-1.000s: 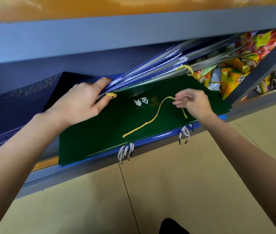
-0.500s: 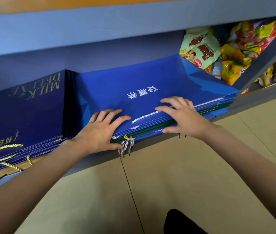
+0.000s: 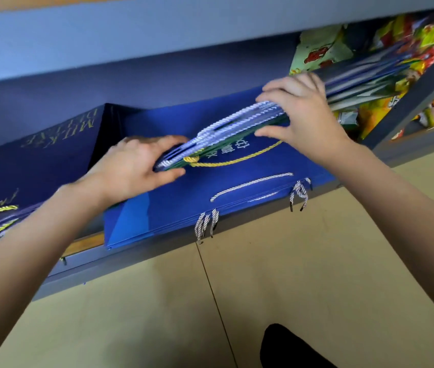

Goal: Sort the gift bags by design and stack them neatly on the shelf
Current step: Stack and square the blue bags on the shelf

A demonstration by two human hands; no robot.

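I see the shelf (image 3: pixel 141 257) running across the view, its grey front rail sloping up toward 2 o'clock. On it lies the blue stack (image 3: pixel 237 205) of flat bags, white cord handles hanging over the front edge. At 9 o'clock from it sits the navy stack (image 3: pixel 38 166) with gold lettering and yellow cords. At 2 o'clock, snack packets (image 3: pixel 319 50) crowd the back of the shelf.

Above the blue stack I hold a lifted bundle (image 3: pixel 226 135) of bags, tilted up at its far end, blue and green edges showing. My left hand (image 3: pixel 133 166) grips its near end, thumb below and fingers curled over the top. My right hand (image 3: pixel 300 110) pinches its far end, fingers above, thumb beneath. A yellow cord (image 3: pixel 237 160) loops out from under the bundle.
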